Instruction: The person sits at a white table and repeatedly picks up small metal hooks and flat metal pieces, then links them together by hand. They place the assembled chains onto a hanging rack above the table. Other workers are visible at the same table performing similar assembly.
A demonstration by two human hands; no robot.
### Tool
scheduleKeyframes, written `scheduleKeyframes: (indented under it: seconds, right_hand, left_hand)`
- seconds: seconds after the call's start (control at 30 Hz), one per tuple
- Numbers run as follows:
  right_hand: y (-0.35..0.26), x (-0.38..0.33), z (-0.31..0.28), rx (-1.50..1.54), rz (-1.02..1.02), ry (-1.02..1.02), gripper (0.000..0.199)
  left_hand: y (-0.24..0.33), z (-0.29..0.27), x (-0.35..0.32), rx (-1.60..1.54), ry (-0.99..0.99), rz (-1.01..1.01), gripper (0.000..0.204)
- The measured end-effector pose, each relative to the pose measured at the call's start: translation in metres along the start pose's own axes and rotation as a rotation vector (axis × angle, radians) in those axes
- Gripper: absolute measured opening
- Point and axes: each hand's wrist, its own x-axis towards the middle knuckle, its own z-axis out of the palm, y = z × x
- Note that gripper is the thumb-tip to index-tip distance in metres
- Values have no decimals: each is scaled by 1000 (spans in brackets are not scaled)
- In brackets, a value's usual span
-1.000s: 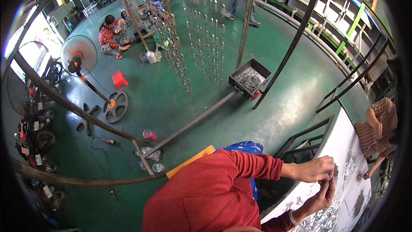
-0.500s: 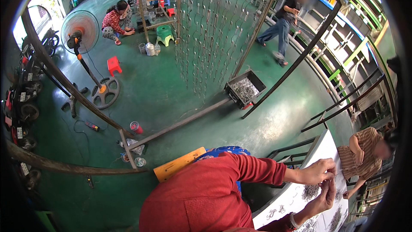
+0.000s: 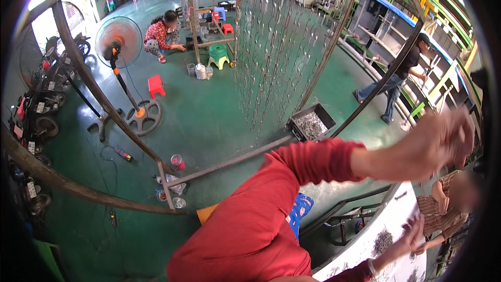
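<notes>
The left hand (image 3: 441, 138) hung blurred; whether it grasped anything could not be determined. The right hand (image 3: 409, 237), fingers parted, appeared released. Near it, the dark metal pile (image 3: 382, 243) lay on the white table (image 3: 401, 210), presumably for easy reach.

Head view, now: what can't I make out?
All in the head view:
- Left hand: motion blur; can't tell whether its grip holds anything.
- Right hand: fingertips too small and soft to show whether they pinch a piece.
- Dark pile: separate pieces too small to tell apart.
- White table: near part cut off by the lower edge.
- Orange board: mostly hidden by the red shirt.
</notes>
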Motion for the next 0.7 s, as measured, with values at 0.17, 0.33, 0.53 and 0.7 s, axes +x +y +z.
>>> scheduleKeyframes:
  seconds: [0.17,0.33,0.53,0.7]
  right_hand:
    - [154,-53,44,-212,464,-768,24]
    - [260,-129,17,-614,677,-1197,26]
    - [281,-143,-9,-606,902,-1218,35]
    - [273,-142,-5,-661,944,-1175,37]
  left_hand:
    - [63,-54,49,169,19,105,6]
    - [133,-104,63,431,-28,-29,15]
    - [191,-172,69,850,239,34,12]
    - [229,-230,69,1207,301,-1,21]
